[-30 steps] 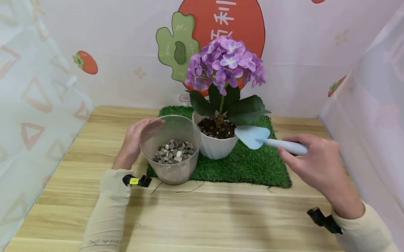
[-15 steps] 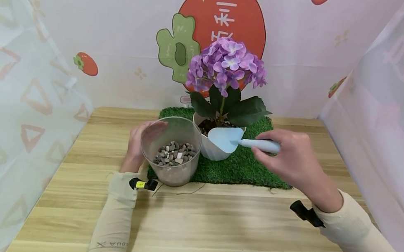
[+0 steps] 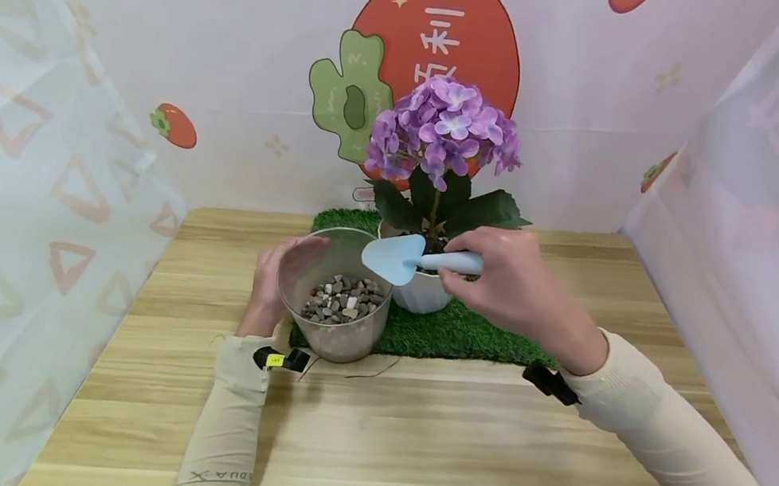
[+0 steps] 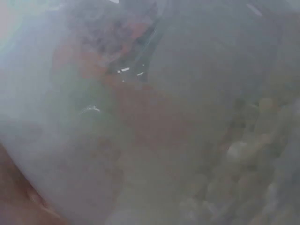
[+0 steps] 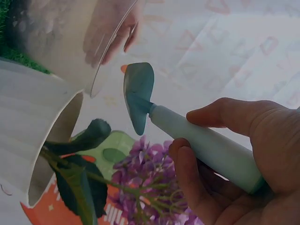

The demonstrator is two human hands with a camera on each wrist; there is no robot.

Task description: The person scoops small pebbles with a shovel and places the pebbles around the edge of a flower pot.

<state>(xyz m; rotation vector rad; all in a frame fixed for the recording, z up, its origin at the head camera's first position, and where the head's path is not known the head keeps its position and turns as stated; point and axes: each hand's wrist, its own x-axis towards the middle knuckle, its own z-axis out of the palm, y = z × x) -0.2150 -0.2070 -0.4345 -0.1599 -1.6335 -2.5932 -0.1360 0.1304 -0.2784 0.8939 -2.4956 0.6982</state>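
My right hand (image 3: 510,285) grips a light-blue garden trowel (image 3: 455,262) by its handle, with thumb and fingers round it. The trowel's blade (image 5: 139,91) is bare and hangs over the right rim of a clear plastic bucket (image 3: 342,342). Grey, brown and white pebbles (image 3: 339,301) lie in the bottom of that bucket. My left hand (image 3: 272,286) holds the bucket's left side, its fingers showing through the clear wall. Just behind to the right stands a white flower pot (image 3: 421,295) with dark soil and a purple hydrangea (image 3: 448,133). The left wrist view is hazy through the plastic.
A green artificial turf mat (image 3: 472,339) lies under the pot and part of the bucket. Below it is a wooden tabletop (image 3: 402,445). A printed cloth (image 3: 259,60) hangs behind, with pale sheets along both sides.
My right hand has carried the trowel left, from the pot's right side across its front to the bucket's rim. The left hand and bucket stay in place.
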